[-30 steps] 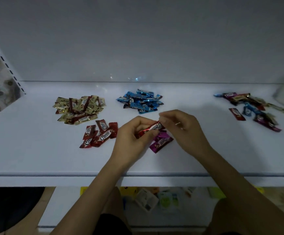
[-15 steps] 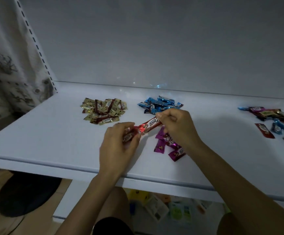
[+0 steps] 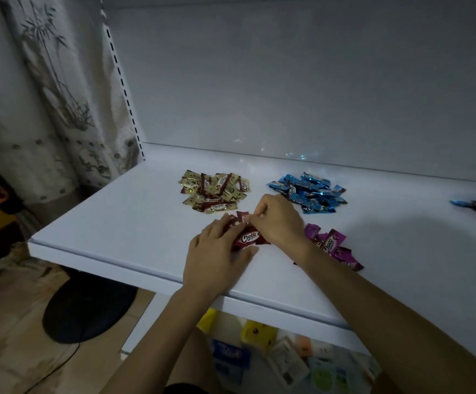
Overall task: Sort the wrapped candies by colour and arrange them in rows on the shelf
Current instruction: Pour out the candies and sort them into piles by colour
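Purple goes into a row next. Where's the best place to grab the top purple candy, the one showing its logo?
Probably take the purple candy by its crimped far-right end, pinching from above on the right: it lies logo-up atop the purple pile, that end juts free, and the right arm covers the pile's left side.

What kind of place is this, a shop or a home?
Likely a small shop, not certain: a white shelf on a slotted upright, packaged goods below it, sorted candy piles on top.

A bamboo-print curtain (image 3: 60, 109) hangs well left of the fingers (image 3: 217, 233), with a black round base (image 3: 89, 311) and coloured packets (image 3: 258, 334) below them.
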The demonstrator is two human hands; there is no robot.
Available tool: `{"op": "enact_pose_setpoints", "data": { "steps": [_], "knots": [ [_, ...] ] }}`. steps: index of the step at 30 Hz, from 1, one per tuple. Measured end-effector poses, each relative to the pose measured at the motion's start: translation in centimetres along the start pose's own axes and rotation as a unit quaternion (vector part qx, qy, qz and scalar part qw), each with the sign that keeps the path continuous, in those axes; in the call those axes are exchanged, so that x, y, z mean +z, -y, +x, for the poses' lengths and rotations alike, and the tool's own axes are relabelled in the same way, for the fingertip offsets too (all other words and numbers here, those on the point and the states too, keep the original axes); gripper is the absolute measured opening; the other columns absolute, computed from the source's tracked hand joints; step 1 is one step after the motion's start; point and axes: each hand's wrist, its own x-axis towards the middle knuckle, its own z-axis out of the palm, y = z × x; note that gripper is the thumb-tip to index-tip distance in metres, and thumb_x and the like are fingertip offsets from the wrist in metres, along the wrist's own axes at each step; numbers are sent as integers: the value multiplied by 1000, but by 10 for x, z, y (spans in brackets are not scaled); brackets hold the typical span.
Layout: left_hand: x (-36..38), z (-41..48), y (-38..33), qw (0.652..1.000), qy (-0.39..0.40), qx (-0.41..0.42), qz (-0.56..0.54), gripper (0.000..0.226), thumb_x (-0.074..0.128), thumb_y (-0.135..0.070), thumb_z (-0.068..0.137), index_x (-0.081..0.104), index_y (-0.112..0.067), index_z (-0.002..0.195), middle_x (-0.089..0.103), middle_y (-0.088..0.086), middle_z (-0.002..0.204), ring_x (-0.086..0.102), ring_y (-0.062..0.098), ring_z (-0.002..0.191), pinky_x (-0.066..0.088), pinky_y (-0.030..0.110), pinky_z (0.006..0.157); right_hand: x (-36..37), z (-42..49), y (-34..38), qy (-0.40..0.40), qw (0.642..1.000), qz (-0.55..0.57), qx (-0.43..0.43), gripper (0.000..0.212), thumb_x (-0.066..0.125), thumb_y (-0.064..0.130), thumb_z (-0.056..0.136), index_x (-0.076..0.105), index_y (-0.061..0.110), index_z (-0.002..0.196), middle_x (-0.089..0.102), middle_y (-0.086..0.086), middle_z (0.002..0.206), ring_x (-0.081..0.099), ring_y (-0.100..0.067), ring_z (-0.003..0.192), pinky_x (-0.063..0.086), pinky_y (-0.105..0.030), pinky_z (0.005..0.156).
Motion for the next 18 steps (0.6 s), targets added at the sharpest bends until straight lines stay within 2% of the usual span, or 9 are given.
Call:
{"op": "enact_pose_setpoints", "data": {
  "steps": [2, 4, 6, 8, 12, 15, 18],
  "knots": [
    [-1, 0, -1, 1000, -1, -5, -11, 57, 48, -59, 90, 39, -37, 143, 28, -2, 156, 28, 22, 140, 28, 41, 110, -6, -2, 1, -3, 1000, 17, -11, 13, 65, 36, 85, 57, 26, 82, 59, 5, 97, 59, -12, 85, 40, -26, 61],
    [-5, 0, -4, 998, -43, 5, -55, 57, 49, -55, 89, 45, -29, 140, 33, 3, 154, 35, 26, 137, 34, 46, 107, -18, -8, -2, -6, 998, 61, -26, 14, 64, 37, 86, 60, 24, 89, 62, 7, 95, 59, -10, 86, 45, -27, 66],
    [-6, 1, -12, 991, -96, 41, -89, 54, 49, -49, 88, 51, -20, 134, 41, 6, 148, 42, 27, 131, 42, 48, 102, -34, -17, -11, -8, 994, 99, -35, 15, 63, 36, 88, 62, 21, 94, 64, 7, 96, 59, -9, 89, 49, -29, 76],
    [-4, 3, -31, 983, -115, 83, -116, 51, 47, -45, 90, 52, -17, 132, 43, 6, 146, 43, 26, 130, 42, 46, 102, -50, -27, -26, -15, 992, 117, -33, 18, 62, 33, 89, 63, 20, 101, 65, 5, 103, 59, -10, 96, 49, -30, 84],
    [6, 11, -92, 968, -89, 153, -176, 52, 46, -41, 90, 48, -17, 136, 40, 7, 148, 37, 22, 134, 32, 36, 108, -81, -51, -63, -77, 989, 121, -29, 17, 63, 24, 89, 65, 16, 103, 66, 1, 107, 59, -15, 101, 48, -34, 89],
    [20, 18, -130, 961, -54, 185, -198, 56, 49, -43, 88, 46, -18, 138, 39, 9, 148, 34, 23, 134, 32, 37, 108, -109, -71, -94, -117, 991, 71, 10, 20, 61, 23, 89, 64, 17, 108, 63, 0, 112, 56, -16, 104, 44, -30, 90],
    [34, 22, -163, 959, -12, 210, -191, 61, 61, -41, 87, 44, -18, 141, 34, 8, 153, 33, 27, 138, 32, 43, 111, -133, -88, -128, -140, 989, 9, 55, 30, 59, 30, 91, 60, 18, 118, 59, -1, 123, 51, -17, 114, 36, -26, 98]
  ]
}}
